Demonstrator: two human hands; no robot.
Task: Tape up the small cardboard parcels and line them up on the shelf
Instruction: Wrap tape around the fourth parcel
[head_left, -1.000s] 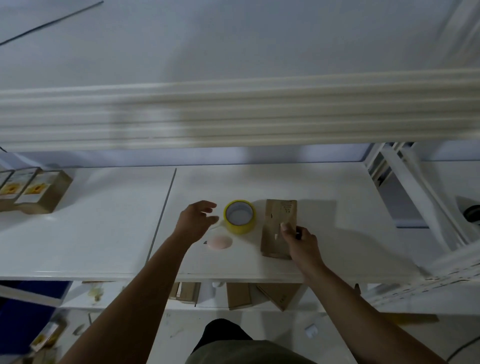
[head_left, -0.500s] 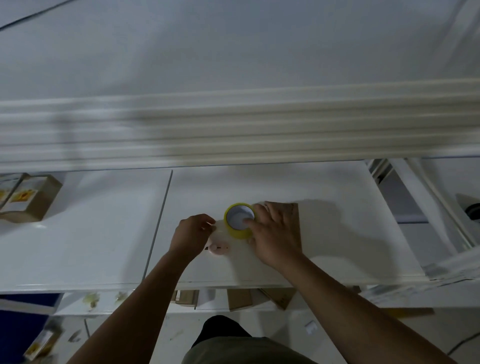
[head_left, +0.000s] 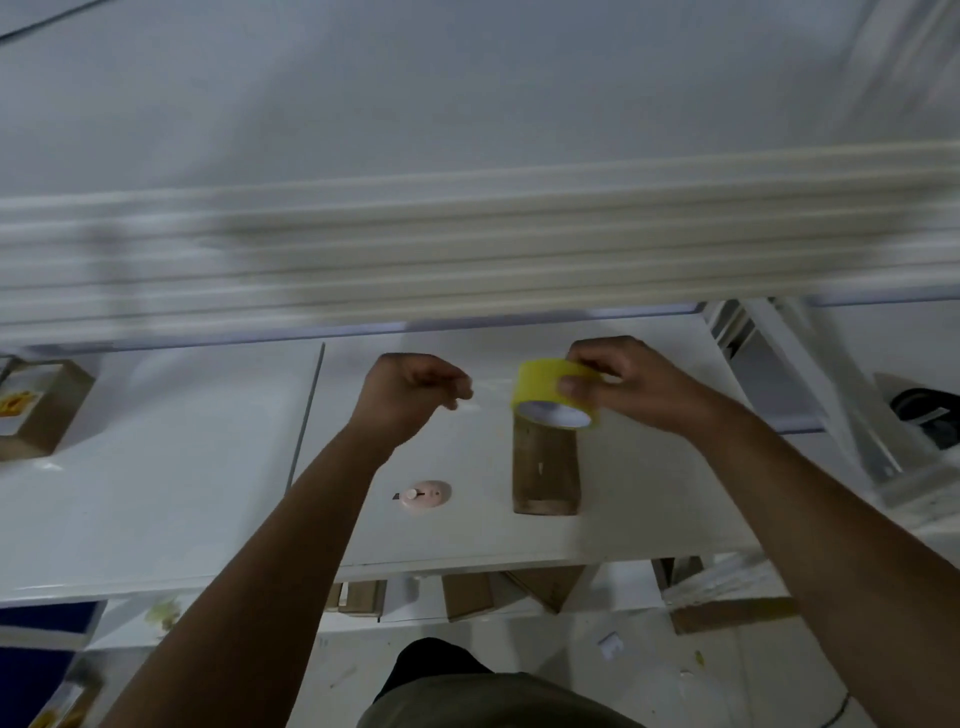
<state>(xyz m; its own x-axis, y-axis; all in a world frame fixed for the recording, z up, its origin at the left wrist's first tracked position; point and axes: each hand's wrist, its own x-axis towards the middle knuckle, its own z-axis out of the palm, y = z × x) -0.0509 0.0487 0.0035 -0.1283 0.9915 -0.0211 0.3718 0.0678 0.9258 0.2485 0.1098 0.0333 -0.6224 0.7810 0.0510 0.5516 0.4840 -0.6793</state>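
Note:
A small brown cardboard parcel (head_left: 545, 467) lies lengthwise on the white shelf (head_left: 182, 493). My right hand (head_left: 628, 384) grips a yellow tape roll (head_left: 553, 395) lifted above the parcel's far end. My left hand (head_left: 410, 395) is to the left of the roll, fingers curled, pinching the end of a clear tape strip (head_left: 488, 392) that stretches faintly from the roll. A labelled parcel (head_left: 41, 410) stands at the shelf's far left.
A small pink round cutter (head_left: 423, 496) lies on the shelf left of the parcel. An upper shelf edge (head_left: 467, 249) hangs blurred above. More cardboard boxes (head_left: 467, 595) sit on a lower level. White rack struts (head_left: 810, 395) stand at the right.
My right hand picked the tape roll off the shelf and raised it over the parcel. My left hand moved up from beside the cutter and drew the tape end leftward.

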